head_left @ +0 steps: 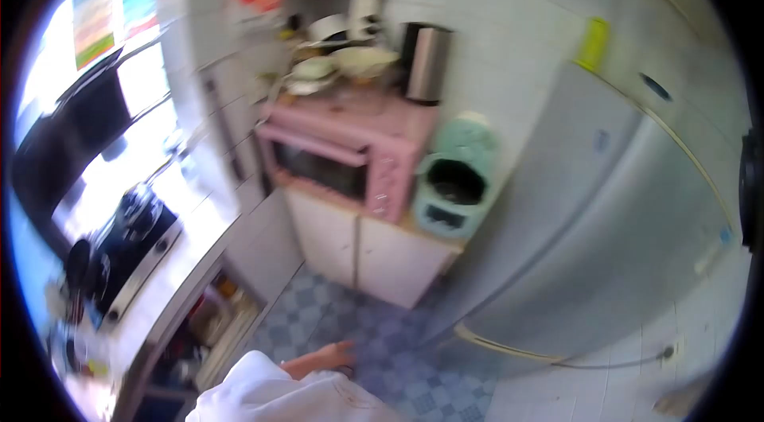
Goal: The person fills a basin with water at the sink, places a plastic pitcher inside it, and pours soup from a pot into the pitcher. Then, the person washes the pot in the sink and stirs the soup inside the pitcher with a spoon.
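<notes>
Holding the left hand (337, 355), too blurred to tell whether spread or pressed together, above the checkered floor (390, 334). Facing the white cabinet (378, 251) ahead, topped by the pink oven (350, 148) and, just beside, the open mint-green container (469, 207). Standing between the worktop (195, 223) with stove (131, 263) and the grey fridge (589, 239).

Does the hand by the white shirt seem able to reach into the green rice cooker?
Probably not without stepping closer: the hand is low, well short of the green rice cooker, though the raised lid leaves its opening free.
</notes>
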